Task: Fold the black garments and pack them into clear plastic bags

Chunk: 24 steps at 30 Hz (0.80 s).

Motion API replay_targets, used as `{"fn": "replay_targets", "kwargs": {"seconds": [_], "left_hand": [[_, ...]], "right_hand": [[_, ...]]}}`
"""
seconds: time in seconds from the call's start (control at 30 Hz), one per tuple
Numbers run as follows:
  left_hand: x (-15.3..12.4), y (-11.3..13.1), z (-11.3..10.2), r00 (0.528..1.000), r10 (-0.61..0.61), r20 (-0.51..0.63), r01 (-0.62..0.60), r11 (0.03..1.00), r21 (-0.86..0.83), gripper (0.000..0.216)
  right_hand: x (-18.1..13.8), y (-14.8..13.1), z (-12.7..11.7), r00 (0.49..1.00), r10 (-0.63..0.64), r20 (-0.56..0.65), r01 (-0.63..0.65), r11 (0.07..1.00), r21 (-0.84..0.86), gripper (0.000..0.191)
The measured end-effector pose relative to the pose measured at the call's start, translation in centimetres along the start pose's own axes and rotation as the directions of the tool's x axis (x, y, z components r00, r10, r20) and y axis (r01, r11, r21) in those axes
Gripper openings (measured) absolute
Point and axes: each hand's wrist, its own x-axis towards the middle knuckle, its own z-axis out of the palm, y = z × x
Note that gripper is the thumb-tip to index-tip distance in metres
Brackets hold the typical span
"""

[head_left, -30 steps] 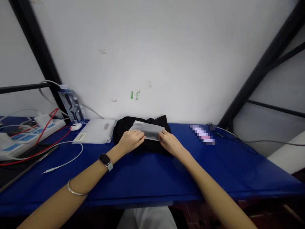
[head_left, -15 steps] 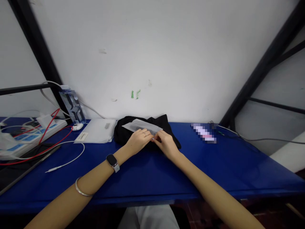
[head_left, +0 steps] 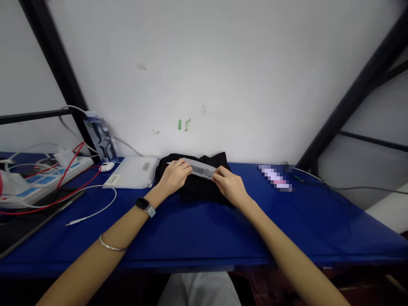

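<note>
A translucent plastic bag [head_left: 200, 168] stretches between my two hands, just above a folded black cloth [head_left: 199, 190]. My left hand [head_left: 174, 175], with a ring on one finger, is closed on the bag's left part. The fingertips of my right hand [head_left: 231, 183] pinch its right end. The cloth lies by the wall, partly hidden behind the bag and both hands. To the left of the cloth rests a flat stack of similar translucent bags [head_left: 135, 170] with printed labels.
On the blue table [head_left: 204, 238], a power strip [head_left: 47, 176] with red and white cables stands at left. A clear bottle [head_left: 101, 138] and a white earphone case [head_left: 107, 166] are near it. A white cable plug [head_left: 76, 221] lies in front. A pixelated patch covers something [head_left: 276, 177] at right.
My hands have moved apart, the left one leftward and the right one slightly rightward. The bag now shows as a narrower strip, and more of the black cloth's front is visible.
</note>
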Motion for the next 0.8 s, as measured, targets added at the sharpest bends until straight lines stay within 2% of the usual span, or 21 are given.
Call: {"fn": "replay_targets", "kwargs": {"seconds": [0.17,0.3,0.37,0.47,0.57,0.8], "left_hand": [[-1.3,-3.8,-1.2,0.979,-0.202,-0.030,0.203,0.978,0.048,0.020],[-1.6,-4.7,-1.5,0.964,-0.264,-0.033,0.265,0.964,0.034,0.019],[-1.4,-4.4,-1.6,0.966,-0.256,-0.035,0.256,0.967,-0.009,0.018],[-1.0,-3.6,-1.6,0.974,-0.217,-0.062,0.213,0.975,-0.064,0.018],[-0.6,-2.7,-1.8,0.979,-0.162,-0.121,0.156,0.986,-0.059,0.018],[-0.1,-1.1,-2.4,0.973,-0.041,-0.229,0.033,0.999,-0.042,0.016]], "right_hand": [[0.1,1.7,-0.6,0.999,0.036,0.013,-0.035,0.996,-0.083,0.023],[0.1,2.0,-0.9,1.000,0.016,0.005,-0.016,0.992,-0.122,0.019],[0.1,1.6,-1.0,1.000,-0.005,-0.009,0.004,0.996,-0.085,0.017],[0.1,0.6,-0.9,0.995,-0.101,-0.026,0.101,0.995,-0.012,0.020],[0.3,-0.3,-0.4,0.984,-0.176,-0.043,0.175,0.984,-0.014,0.021],[0.3,0.1,0.3,0.991,-0.114,-0.071,0.112,0.993,-0.038,0.025]]}}
